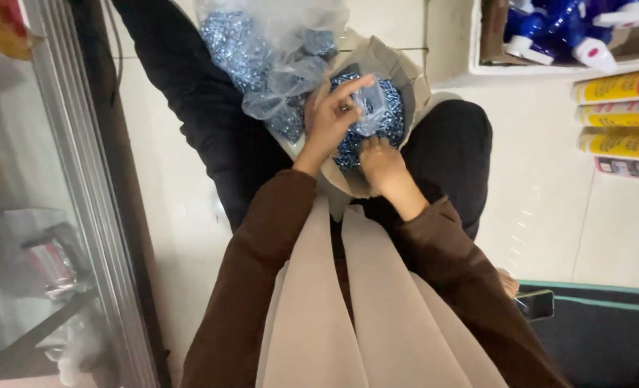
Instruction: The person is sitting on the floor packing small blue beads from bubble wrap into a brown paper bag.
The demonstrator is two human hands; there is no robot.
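I look down at my lap, where an open cardboard box (413,75) holds a heap of small shiny blue-silver screws (391,118). My left hand (332,118) holds a small clear plastic bag (370,108) over the heap, thumb and fingers pinching its mouth. My right hand (380,162) reaches into the box from below, fingers curled down among the screws; whether it holds any is hidden. A large clear plastic bag (276,50) full of the same screws lies at the box's far left side.
A glass display case with a metal frame (82,187) runs along my left. At the right, a white crate of blue spray bottles (571,32), several yellow tubes (621,115), a dark mat (607,338) and a phone (535,305) on the tiled floor.
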